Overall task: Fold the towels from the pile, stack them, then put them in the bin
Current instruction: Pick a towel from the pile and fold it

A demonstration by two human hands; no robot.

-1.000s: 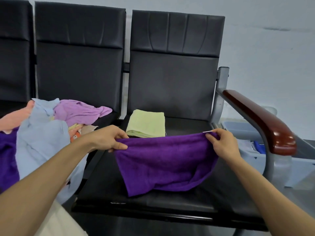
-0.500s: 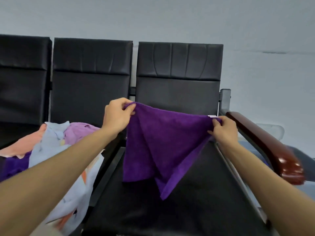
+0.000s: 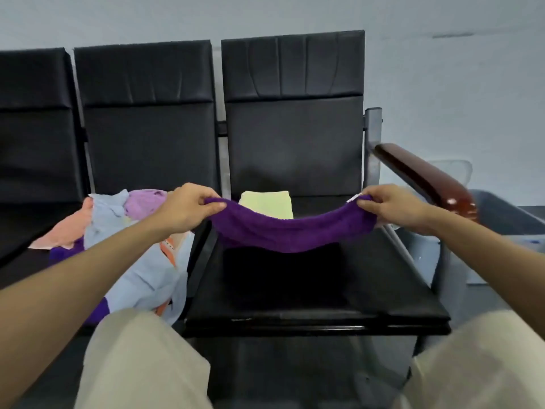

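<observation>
Head view shows us holding the purple towel (image 3: 289, 236) stretched above the seat (image 3: 339, 293), sagging in the middle, in front of the folded yellow towel (image 3: 267, 203) at the seat's back edge. We judge a crooked fold is the risk: if one pinch slips or the slack middle bunches on landing, edges will not line up. Our left hand (image 3: 188, 208) is clamped on the towel's left end; our right hand (image 3: 392, 206) pinches the right end by its tag (image 3: 353, 198). The pile (image 3: 132, 261) lies just left of the seat; the bin (image 3: 507, 214) stands past the armrest (image 3: 424, 178).
</observation>
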